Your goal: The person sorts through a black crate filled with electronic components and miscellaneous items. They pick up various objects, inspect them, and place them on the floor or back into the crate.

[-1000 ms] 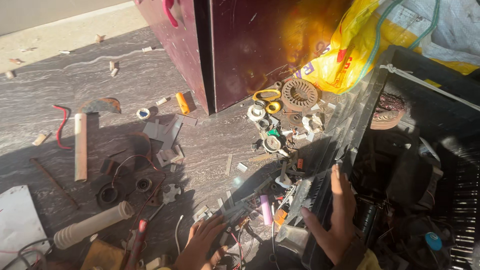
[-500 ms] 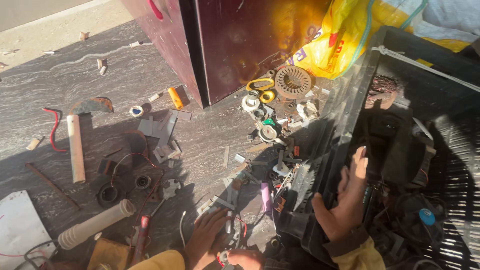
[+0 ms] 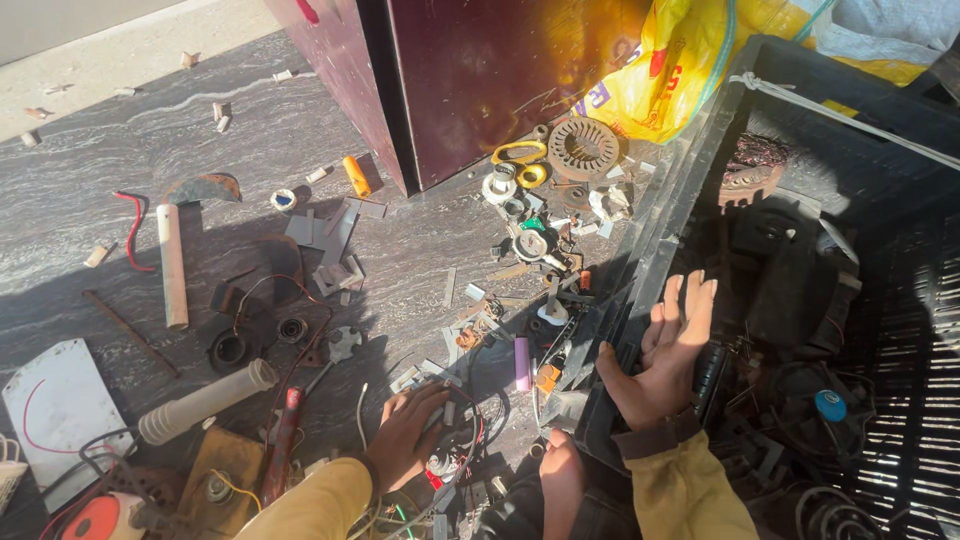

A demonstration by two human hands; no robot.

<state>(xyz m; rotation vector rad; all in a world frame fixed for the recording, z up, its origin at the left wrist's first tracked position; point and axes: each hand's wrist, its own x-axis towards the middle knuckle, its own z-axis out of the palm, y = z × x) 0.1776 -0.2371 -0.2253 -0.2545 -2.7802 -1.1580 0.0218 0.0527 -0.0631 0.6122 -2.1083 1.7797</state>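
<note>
Right hand [image 3: 668, 352] has lifted off the black crate [image 3: 700, 170] rim, now flat open, holding nothing. Left hand [image 3: 408, 434] still curled over wired scrap [image 3: 455, 450], grip unclear.

The left hand [image 3: 410, 432] presses down on a tangle of wires and small parts [image 3: 455, 452] on the near floor. To its right, the right hand [image 3: 665, 350] rests open-fingered on the black crate [image 3: 700, 160] rim.
</note>
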